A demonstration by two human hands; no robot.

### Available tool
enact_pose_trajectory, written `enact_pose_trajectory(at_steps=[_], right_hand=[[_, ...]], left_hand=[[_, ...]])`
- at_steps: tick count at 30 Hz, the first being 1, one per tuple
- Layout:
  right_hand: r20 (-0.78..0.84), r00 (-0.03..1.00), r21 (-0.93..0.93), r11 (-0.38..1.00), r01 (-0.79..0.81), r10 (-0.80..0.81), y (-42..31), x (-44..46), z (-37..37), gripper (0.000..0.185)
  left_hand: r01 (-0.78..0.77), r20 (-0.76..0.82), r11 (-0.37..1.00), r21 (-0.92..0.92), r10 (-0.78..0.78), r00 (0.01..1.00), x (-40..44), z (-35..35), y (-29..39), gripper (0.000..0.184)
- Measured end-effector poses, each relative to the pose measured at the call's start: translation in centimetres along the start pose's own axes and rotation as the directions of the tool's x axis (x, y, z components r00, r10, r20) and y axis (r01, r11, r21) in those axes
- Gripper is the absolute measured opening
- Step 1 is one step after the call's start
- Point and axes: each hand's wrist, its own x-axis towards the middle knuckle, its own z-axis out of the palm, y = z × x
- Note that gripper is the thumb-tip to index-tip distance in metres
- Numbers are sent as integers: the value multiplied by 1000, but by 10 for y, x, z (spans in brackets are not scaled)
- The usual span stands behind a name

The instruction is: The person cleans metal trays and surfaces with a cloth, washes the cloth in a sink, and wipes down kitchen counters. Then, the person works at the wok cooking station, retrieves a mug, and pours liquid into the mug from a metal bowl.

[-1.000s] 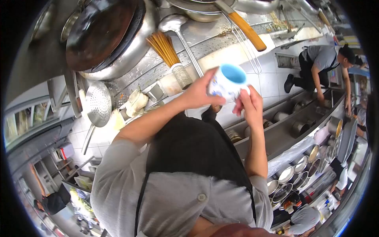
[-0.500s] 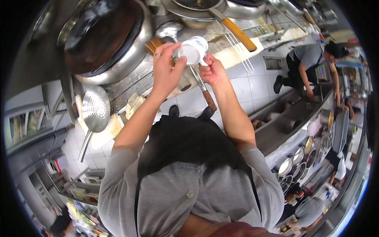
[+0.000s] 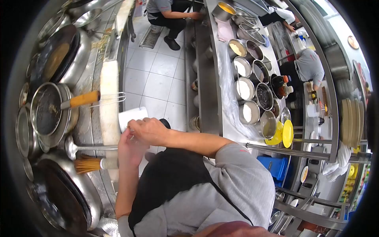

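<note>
A white cup (image 3: 133,115) is held out over the counter's edge, with its side toward me. My right hand (image 3: 149,131) reaches across from the right, its fingers closed at the near end of the cup. Just below, my left hand (image 3: 130,152) is blurred and close against my right hand and the cup; its fingers are partly hidden. Beside my left hand lie a bamboo brush (image 3: 87,164) and a metal ladle (image 3: 71,148). Farther left, a wooden-handled strainer (image 3: 46,108) rests on a metal bowl.
Woks (image 3: 63,193) stand at the lower left. Across the tiled floor (image 3: 152,85), a steel counter (image 3: 231,134) holds several pots (image 3: 244,89) and yellow containers (image 3: 287,133). One person (image 3: 167,15) crouches at the top; another (image 3: 309,67) bends at the right.
The view has turned right, bringing the pot counter closer. The cup has tipped, so its blue inside no longer shows. My left hand has shifted below my right hand.
</note>
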Motion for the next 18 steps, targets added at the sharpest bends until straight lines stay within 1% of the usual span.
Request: enact_pose_trajectory(at_steps=[1, 2, 5, 6, 7, 9, 10, 11, 12, 13, 14, 15, 16, 17, 18], right_hand=[[-9, 1000, 13, 1000, -8, 8, 8, -4, 3, 21], [19, 1000, -20, 1000, -20, 20, 15, -9, 6, 21], [-73, 997, 131, 991, 9, 1, 46, -24, 23, 19], [-12, 997, 226, 971, -72, 77, 47, -25, 14, 18], [26, 990, 214, 966, -142, 140, 48, -19, -7, 19], [13, 956, 178, 940, -291, 294, 86, -12, -7, 22], [-136, 947, 174, 948, -268, 293, 119, -5, -3, 20], [-283, 915, 167, 955, -247, 286, 161, 3, 3, 18], [-280, 855, 223, 896, -385, 437, 206, 8, 11, 17], [-266, 771, 276, 812, -514, 578, 254, 14, 17, 17], [-357, 672, 220, 758, -614, 649, 301, 24, 18, 13], [-500, 672, 124, 813, -569, 546, 374, 19, 34, 11], [-412, 499, 377, 641, -668, 763, 447, 14, 47, 10], [-273, 327, 711, 419, -565, 905, 478, 23, 29, 10], [-216, 104, 849, 239, -472, 971, 506, 33, 15, 12]], left_hand=[[78, 13, 995, -56, -78, 997, 10, 5, 4, 31], [155, 18, 981, -113, -154, 988, 18, 9, 7, 30], [32, -77, 980, -198, -48, 996, 68, -12, -11, 29], [21, 33, 988, -150, -16, 999, 92, -34, -16, 30], [22, -50, 996, -84, -26, 998, 96, -27, -12, 30], [45, -214, 998, 41, -36, 976, 105, -7, -6, 32], [50, -331, 988, 149, 2, 944, 121, -14, -6, 34], [74, -342, 929, 362, 59, 938, 139, -28, -5, 35], [104, -341, 824, 557, 112, 933, 157, -47, -4, 36], [142, -330, 676, 723, 158, 931, 175, -63, -9, 37], [-59, 8, 72, 996, 568, 823, 190, -77, -22, 38], [52, 17, -120, 991, 513, 858, 194, -71, -22, 37], [147, 10, -311, 939, 452, 892, 197, -53, -19, 36], [216, -10, -496, 841, 385, 923, 200, -36, -17, 35], [262, -96, -598, 758, 295, 951, 203, -23, -18, 35]])
